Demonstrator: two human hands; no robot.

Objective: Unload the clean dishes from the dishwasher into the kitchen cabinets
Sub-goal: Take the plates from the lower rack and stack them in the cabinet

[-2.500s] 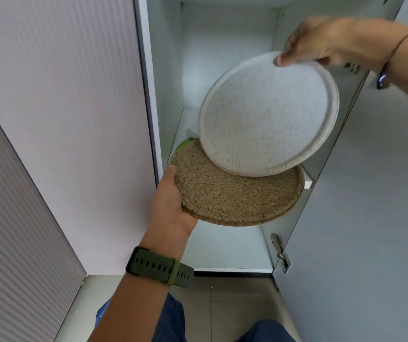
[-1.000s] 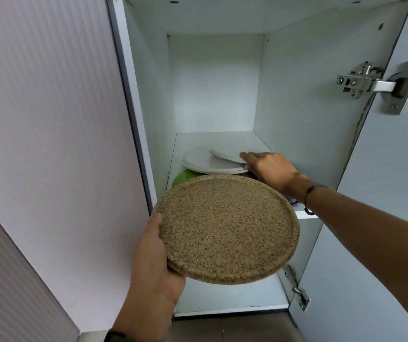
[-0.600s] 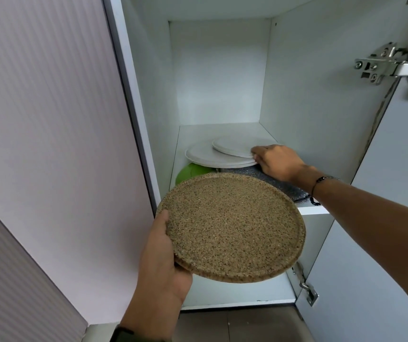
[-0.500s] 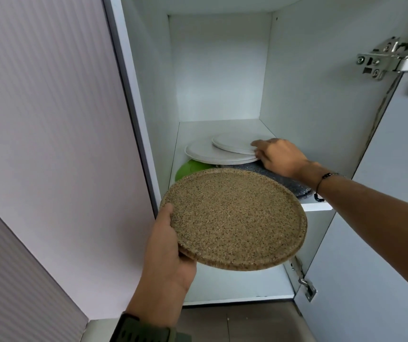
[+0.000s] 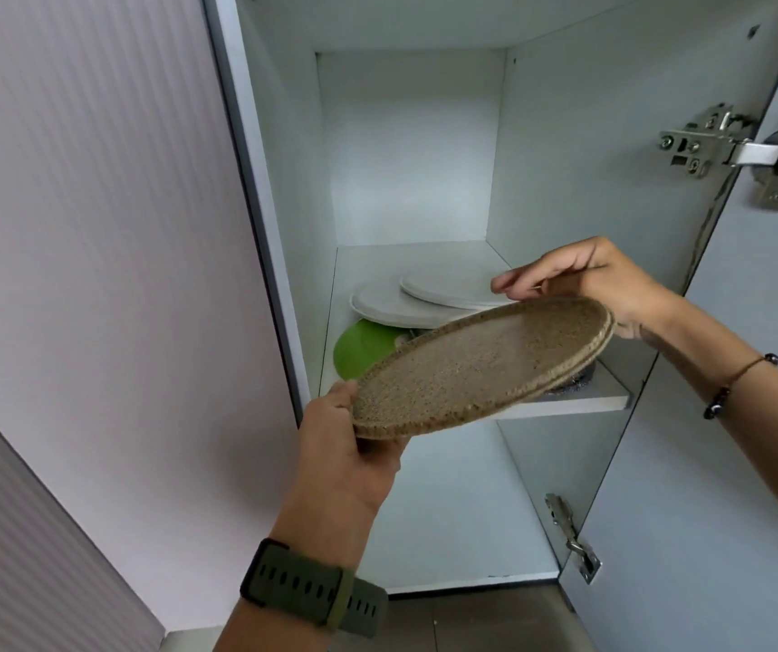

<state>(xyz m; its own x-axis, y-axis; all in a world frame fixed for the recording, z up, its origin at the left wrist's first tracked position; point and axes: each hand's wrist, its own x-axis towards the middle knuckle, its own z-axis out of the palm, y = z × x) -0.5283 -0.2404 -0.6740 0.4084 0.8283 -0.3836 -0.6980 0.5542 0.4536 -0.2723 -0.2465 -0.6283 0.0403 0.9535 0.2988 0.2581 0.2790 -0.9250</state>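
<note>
A round brown speckled plate (image 5: 476, 364) is held in front of the open cabinet, tilted with its far edge raised over the shelf's front. My left hand (image 5: 345, 449) grips its near left rim, thumb on top. My right hand (image 5: 599, 284) hovers at the plate's far right rim with relaxed fingers and holds nothing; whether it touches the rim I cannot tell. Two white speckled plates (image 5: 443, 291) lie overlapping on the shelf (image 5: 566, 404), above a green dish (image 5: 359, 350).
A dark grey speckled piece (image 5: 719, 383) shows under the brown plate at the shelf's right front. The cabinet door (image 5: 730, 463) stands open at the right, with metal hinges (image 5: 707, 143) on it. A ribbed pale panel (image 5: 95, 228) flanks the cabinet's left side.
My right hand has left the white plate on the shelf and drawn back to the brown plate's far rim. My left hand has lifted and tilted the brown plate toward the shelf.
</note>
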